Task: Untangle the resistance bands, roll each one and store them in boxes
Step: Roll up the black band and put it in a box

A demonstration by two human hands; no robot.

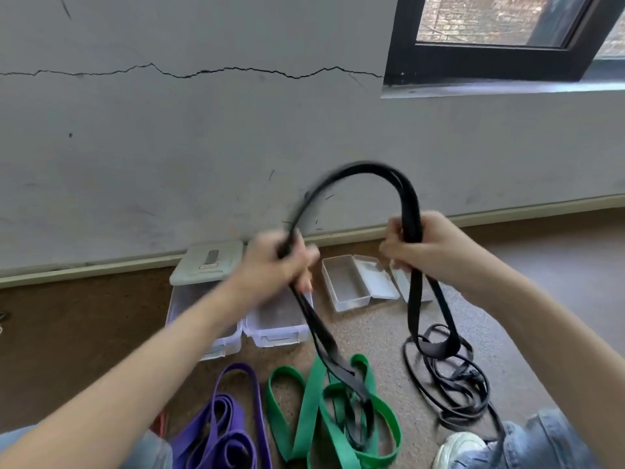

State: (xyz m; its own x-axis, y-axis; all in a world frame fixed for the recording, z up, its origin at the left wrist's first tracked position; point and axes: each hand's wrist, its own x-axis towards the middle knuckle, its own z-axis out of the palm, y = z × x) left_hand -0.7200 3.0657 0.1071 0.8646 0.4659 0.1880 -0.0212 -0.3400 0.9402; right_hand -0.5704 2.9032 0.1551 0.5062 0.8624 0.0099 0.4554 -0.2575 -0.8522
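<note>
From the head view, your left hand [282,262] and your right hand [414,247] each curl tight round the black band [389,174], which arches up between them in front of the wall [203,147]. Its ends hang down, the left onto the green band [314,401] and the right into a black tangle [449,377] on the floor. The purple band [223,424] lies near left, and the open clear boxes [348,286] sit farther off by the wall.

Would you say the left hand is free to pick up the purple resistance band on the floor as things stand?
Probably not yet: the left hand grips the black resistance band, which the right hand also holds. The purple resistance band lies uncovered below it.
</note>
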